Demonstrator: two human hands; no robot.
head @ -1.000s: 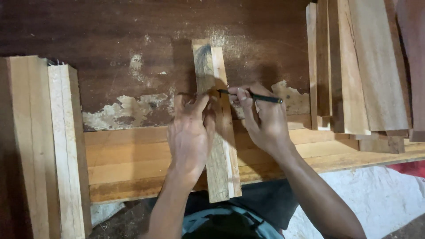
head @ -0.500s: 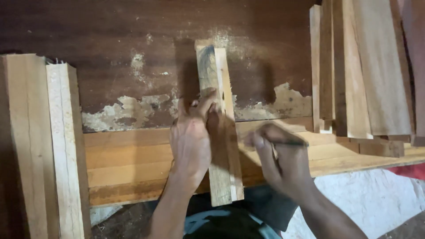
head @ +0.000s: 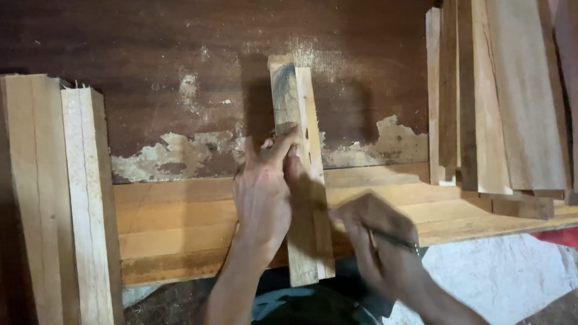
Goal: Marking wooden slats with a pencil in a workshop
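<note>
A dark, chipped wall with pale patches backs a bench of light planks [head: 180, 235], and a narrow wood strip [head: 304, 180] lies across them pointing toward 12 o'clock, its near end past the bench edge. The left hand [head: 262, 198] lies flat against the strip's 9 o'clock side, fingers stretched out and pressing it; the right hand [head: 376, 244] at 4 o'clock is clenched around a dark pencil [head: 394, 239], clear of the strip. With only 1 hand steadying it, the strip could pivot or slide off the edge.

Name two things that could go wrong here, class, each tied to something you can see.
1. The wooden strip overhangs the near edge of the workbench and only the left hand pins it; it may pivot or slip.
2. The right hand holds a pencil close to the body; its tip could jab.
</note>
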